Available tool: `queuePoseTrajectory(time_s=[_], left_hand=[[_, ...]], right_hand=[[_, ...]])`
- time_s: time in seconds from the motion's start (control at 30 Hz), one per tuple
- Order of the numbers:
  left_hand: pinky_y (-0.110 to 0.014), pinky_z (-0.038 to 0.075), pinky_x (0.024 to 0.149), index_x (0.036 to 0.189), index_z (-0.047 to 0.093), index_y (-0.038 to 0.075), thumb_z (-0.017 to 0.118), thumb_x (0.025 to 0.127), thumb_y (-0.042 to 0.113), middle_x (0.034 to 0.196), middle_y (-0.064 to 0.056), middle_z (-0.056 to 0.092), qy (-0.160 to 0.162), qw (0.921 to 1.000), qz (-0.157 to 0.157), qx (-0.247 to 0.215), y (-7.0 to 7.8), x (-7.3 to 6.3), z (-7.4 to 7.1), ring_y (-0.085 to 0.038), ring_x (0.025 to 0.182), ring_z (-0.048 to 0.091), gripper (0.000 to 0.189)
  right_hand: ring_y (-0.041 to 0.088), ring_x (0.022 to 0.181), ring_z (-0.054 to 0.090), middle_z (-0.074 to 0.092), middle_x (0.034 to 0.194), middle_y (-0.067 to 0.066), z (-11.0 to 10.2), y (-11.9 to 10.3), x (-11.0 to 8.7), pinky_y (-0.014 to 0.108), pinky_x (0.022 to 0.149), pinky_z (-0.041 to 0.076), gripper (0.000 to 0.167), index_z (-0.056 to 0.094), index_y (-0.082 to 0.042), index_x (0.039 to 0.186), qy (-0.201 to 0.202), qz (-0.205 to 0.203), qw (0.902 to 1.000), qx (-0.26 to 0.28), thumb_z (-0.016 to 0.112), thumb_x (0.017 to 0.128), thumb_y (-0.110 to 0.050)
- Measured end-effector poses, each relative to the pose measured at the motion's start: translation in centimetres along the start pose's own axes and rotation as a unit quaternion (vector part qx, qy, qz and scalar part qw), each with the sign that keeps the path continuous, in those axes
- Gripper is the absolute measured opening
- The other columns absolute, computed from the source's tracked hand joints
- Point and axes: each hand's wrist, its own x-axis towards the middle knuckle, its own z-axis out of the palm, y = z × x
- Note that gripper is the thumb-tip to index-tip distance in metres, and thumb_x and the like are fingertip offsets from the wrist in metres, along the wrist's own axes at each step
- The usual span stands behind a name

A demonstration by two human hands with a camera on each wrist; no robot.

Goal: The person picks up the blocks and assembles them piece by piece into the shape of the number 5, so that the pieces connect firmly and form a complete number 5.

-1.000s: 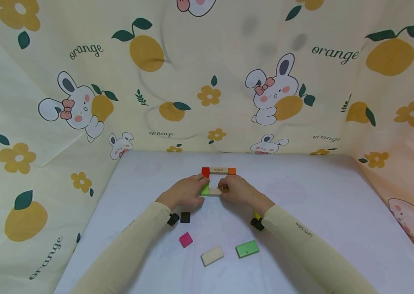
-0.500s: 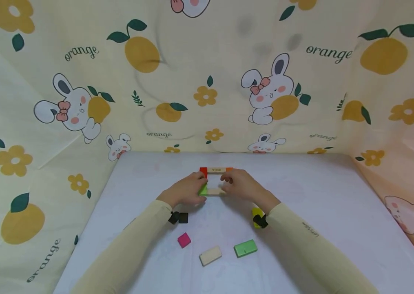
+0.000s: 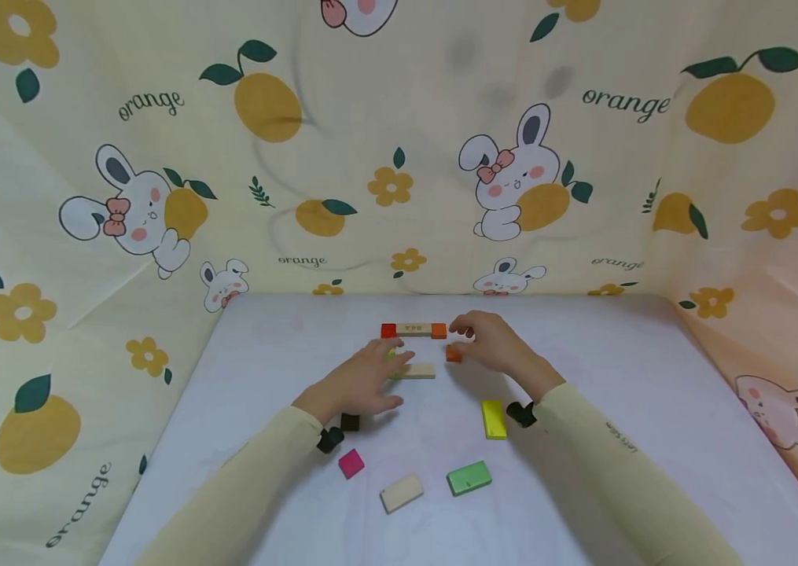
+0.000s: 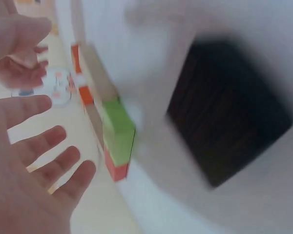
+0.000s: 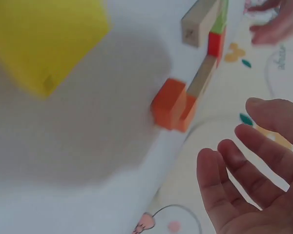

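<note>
Building blocks form a partial outline on the white table: a red block, a wooden block and an orange block line the back. A light green block runs down the left side, mostly behind my left hand in the head view. A second wooden block lies at the front. My left hand hovers by the green block with its fingers spread and nothing in them. At the right, an orange cube sits beside my right hand, whose fingers are loosely bent and hold nothing.
Nearer me lie a yellow block, a green block, a loose wooden block, a magenta cube and a black block. A printed curtain stands behind the table.
My right hand has moved right, away from the front wooden block, uncovering the orange cube. My left hand has come off the red and green blocks, fingers spreading. The head view has shifted slightly.
</note>
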Motion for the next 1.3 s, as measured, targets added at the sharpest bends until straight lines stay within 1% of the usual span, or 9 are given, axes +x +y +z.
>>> queuePoseTrajectory(time_s=[0.13,0.2,0.27,0.4,0.57,0.7,0.87,1.13,1.3], left_hand=[[-0.048,0.034,0.125,0.170,0.037,0.019,0.069,0.100,0.050,0.176,-0.007,0.027,-0.019,0.9990,0.024,0.032,1.2,-1.1,1.4,-0.033,0.161,0.026,0.083],[-0.046,0.032,0.126,0.171,0.037,0.019,0.068,0.100,0.050,0.177,-0.006,0.026,-0.022,0.9979,0.030,0.052,1.5,-1.4,2.0,-0.033,0.161,0.025,0.083],[-0.046,0.031,0.126,0.170,0.038,0.018,0.067,0.100,0.049,0.177,-0.006,0.027,-0.023,0.9970,0.032,0.067,1.8,-1.5,2.3,-0.033,0.161,0.025,0.082],[-0.048,0.028,0.127,0.170,0.037,0.018,0.068,0.100,0.048,0.176,-0.006,0.028,-0.023,0.9958,0.030,0.084,2.1,-1.7,2.4,-0.035,0.160,0.026,0.083],[-0.050,0.029,0.127,0.170,0.038,0.018,0.069,0.099,0.048,0.175,-0.007,0.030,-0.020,0.9959,0.034,0.081,2.3,-1.8,2.4,-0.036,0.159,0.028,0.083],[-0.050,0.033,0.125,0.170,0.038,0.017,0.069,0.098,0.047,0.175,-0.006,0.031,-0.017,0.9968,0.032,0.072,2.3,-1.7,2.4,-0.035,0.157,0.029,0.084],[-0.050,0.039,0.121,0.171,0.035,0.018,0.069,0.098,0.047,0.175,-0.004,0.030,-0.024,0.9979,0.013,0.058,2.6,-1.6,2.3,-0.034,0.156,0.027,0.086],[-0.052,0.033,0.124,0.171,0.036,0.019,0.071,0.096,0.049,0.170,-0.004,0.036,-0.023,0.9965,0.009,0.080,2.9,-0.9,2.3,-0.035,0.152,0.031,0.089],[-0.050,0.034,0.123,0.169,0.040,0.017,0.074,0.094,0.049,0.167,-0.003,0.038,-0.025,0.9966,0.012,0.077,2.9,-0.8,2.1,-0.033,0.150,0.033,0.088]], right_hand=[[0.032,0.106,0.062,0.071,0.120,0.014,0.1,1.1,0.0,0.048,0.093,0.056,0.033,0.075,-0.003,0.130,-0.013,0.027,0.9995,0.005,0.077,0.098,-0.011],[0.031,0.105,0.061,0.070,0.119,0.012,0.4,1.7,0.0,0.045,0.091,0.056,0.033,0.075,-0.005,0.130,-0.024,0.044,0.9987,0.012,0.076,0.098,-0.012],[0.030,0.102,0.061,0.070,0.119,0.012,0.8,2.3,0.2,0.044,0.088,0.056,0.032,0.075,-0.005,0.131,-0.034,0.048,0.9981,0.016,0.075,0.099,-0.012],[0.028,0.099,0.060,0.069,0.117,0.009,1.4,2.9,0.5,0.041,0.085,0.055,0.032,0.075,-0.007,0.131,-0.041,0.051,0.9976,0.021,0.077,0.099,-0.012],[0.027,0.099,0.061,0.070,0.117,0.008,1.8,3.1,0.7,0.042,0.088,0.055,0.035,0.075,-0.009,0.131,-0.041,0.056,0.9973,0.025,0.081,0.097,-0.012],[0.027,0.100,0.061,0.070,0.117,0.007,2.2,3.0,0.8,0.044,0.092,0.055,0.036,0.076,-0.009,0.131,-0.046,0.059,0.9969,0.026,0.082,0.096,-0.012],[0.028,0.101,0.061,0.071,0.115,0.007,2.3,2.7,0.9,0.045,0.093,0.055,0.035,0.076,-0.007,0.130,-0.050,0.055,0.9970,0.023,0.083,0.096,-0.012],[0.028,0.100,0.061,0.071,0.112,0.006,2.6,2.6,1.1,0.045,0.096,0.056,0.030,0.076,-0.005,0.126,-0.057,0.054,0.9968,0.020,0.081,0.097,-0.010],[0.026,0.099,0.063,0.072,0.111,0.006,2.8,2.5,1.3,0.045,0.096,0.056,0.030,0.077,-0.004,0.124,-0.057,0.051,0.9970,0.012,0.083,0.096,-0.011]])
